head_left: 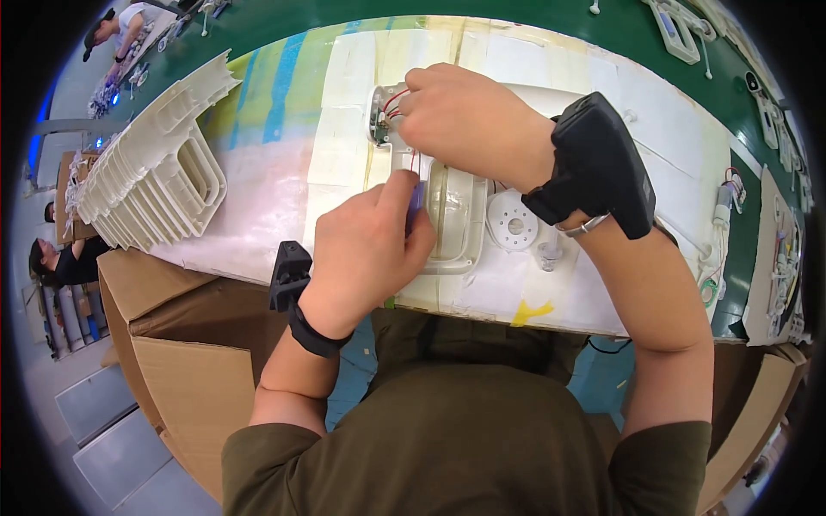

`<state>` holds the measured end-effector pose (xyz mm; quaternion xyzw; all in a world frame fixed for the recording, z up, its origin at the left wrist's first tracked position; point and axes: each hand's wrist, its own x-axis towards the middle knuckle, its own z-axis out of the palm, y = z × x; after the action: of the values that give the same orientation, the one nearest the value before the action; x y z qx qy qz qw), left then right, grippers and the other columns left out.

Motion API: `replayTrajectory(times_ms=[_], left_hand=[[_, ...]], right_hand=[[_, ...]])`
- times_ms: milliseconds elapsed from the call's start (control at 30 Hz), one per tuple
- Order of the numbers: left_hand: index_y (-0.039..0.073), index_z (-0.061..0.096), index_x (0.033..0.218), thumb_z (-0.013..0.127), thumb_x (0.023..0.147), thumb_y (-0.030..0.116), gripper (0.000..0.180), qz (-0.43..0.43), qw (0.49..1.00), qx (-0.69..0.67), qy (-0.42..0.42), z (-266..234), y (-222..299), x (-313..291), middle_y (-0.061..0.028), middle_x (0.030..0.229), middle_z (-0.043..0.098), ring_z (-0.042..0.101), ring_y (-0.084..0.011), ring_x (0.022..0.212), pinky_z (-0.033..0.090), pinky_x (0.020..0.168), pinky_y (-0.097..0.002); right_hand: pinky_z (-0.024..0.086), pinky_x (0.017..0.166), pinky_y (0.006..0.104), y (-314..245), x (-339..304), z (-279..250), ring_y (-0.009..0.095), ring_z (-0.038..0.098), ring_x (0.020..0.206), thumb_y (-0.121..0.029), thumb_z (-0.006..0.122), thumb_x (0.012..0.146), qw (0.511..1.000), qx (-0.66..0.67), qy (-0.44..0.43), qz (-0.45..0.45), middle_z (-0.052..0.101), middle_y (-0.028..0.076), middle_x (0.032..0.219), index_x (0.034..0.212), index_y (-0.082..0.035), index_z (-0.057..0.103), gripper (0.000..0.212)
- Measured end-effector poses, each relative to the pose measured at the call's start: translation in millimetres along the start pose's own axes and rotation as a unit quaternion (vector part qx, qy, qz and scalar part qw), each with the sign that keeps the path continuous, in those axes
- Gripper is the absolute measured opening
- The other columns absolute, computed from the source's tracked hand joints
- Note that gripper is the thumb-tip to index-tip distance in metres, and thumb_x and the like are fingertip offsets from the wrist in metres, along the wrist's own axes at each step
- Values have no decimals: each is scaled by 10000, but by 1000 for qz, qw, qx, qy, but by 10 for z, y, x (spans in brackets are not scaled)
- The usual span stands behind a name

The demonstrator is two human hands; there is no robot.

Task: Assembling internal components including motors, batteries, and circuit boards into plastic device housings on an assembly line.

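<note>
My left hand [366, 245] is closed round a small purple piece [416, 199], mostly hidden by the fingers, with a red wire [415, 160] rising from it. Just above, my right hand [465, 120] has its fingers pinched together at the red wires by the round end of a white plastic housing [469, 258]. Inside that end [379, 116], small electronic parts and wires show. The housing lies on the table under both hands, a rectangular frame opening in its nearer part. Beside it rest a white disc with holes [500, 225] and a small clear piece [548, 255].
Nested white plastic shells [163, 193] stand at the table's left. The table [275, 206] is covered in paper and tape. Cardboard boxes [198, 370] are at the lower left and right. A green belt [292, 19] carrying parts runs behind. Other people work at the far left.
</note>
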<state>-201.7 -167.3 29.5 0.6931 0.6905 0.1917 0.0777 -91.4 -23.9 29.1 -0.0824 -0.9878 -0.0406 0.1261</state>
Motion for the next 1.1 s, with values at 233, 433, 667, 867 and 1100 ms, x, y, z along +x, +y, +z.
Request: replayTrajectory(times_ms=[233, 433, 667, 867, 1100], left_hand=[[36, 579, 868, 637, 784, 131, 140, -7, 997, -74, 23, 120, -157, -56, -112, 857, 514, 555, -250, 645, 465, 557, -346], [23, 579, 889, 664, 772, 96, 162, -38, 986, -144, 69, 194, -192, -107, -108, 917, 505, 539, -200, 596, 455, 526, -312], [17, 569, 867, 675, 747, 63, 167, 25, 984, -144, 102, 240, -268, -114, -112, 952, 527, 544, -192, 607, 465, 531, -296], [7, 586, 902, 705, 720, 43, 220, 55, 976, -170, 126, 266, -322, -158, -118, 979, 549, 575, -226, 733, 486, 585, -303], [4, 594, 912, 713, 720, 50, 231, 63, 975, -172, 122, 266, -317, -134, -121, 977, 553, 588, -244, 767, 493, 612, -309]], right_hand=[[429, 760, 266, -74, -2, -49, 184, 556, 900, -103, 613, 673, 999, -31, -27, -16, 645, 6, 772, 641, -114, 669, 65], [463, 783, 315, -30, -11, 10, 221, 559, 898, -74, 600, 693, 995, 67, -50, 56, 650, 43, 782, 731, -73, 673, 82], [468, 770, 324, -19, -39, -6, 242, 559, 848, -34, 601, 699, 995, 72, -32, 57, 632, 64, 764, 786, -73, 687, 128], [529, 632, 344, -58, -10, -71, 277, 651, 733, -94, 616, 719, 989, 130, 58, -28, 651, 139, 793, 753, -32, 676, 93], [501, 684, 339, -108, 125, -115, 281, 611, 750, -77, 605, 667, 990, 116, -85, -4, 613, 134, 705, 649, -10, 629, 74]])
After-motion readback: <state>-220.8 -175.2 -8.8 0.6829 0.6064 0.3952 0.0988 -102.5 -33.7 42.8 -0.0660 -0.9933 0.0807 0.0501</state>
